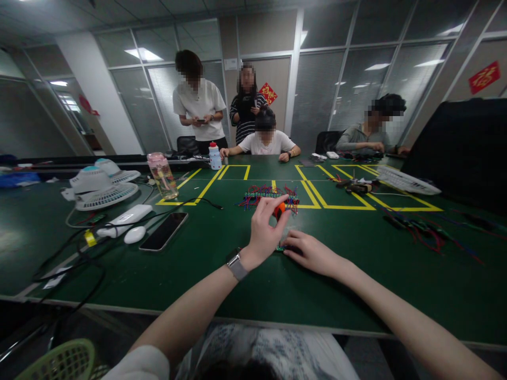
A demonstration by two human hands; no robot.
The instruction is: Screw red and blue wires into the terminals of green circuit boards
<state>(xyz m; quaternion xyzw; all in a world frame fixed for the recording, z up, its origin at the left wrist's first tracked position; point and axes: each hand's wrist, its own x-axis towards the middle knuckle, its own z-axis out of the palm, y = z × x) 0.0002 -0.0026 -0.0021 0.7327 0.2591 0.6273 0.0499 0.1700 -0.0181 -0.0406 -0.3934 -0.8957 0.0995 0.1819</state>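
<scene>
My left hand [266, 227] is raised over the table with its thumb and fingers curved round a small orange and black object [279, 210], whose kind I cannot make out. Low on the tabletop, my right hand [307, 249] has its fingertips pressed at a small green circuit board [279, 248]. Only the board's left end shows; the fingers cover the rest. Just beyond my left hand lies a row of green circuit boards with red and blue wires [253, 195], partly hidden by that hand.
Left of my hands are a phone [164, 231], a white mouse [135, 235], cables, fans [103, 187] and a pink-capped bottle [163, 177]. On the right lie wired boards [420, 229], tools [356, 186] and a white keyboard [409, 179]. Several people are across the green table [190, 285].
</scene>
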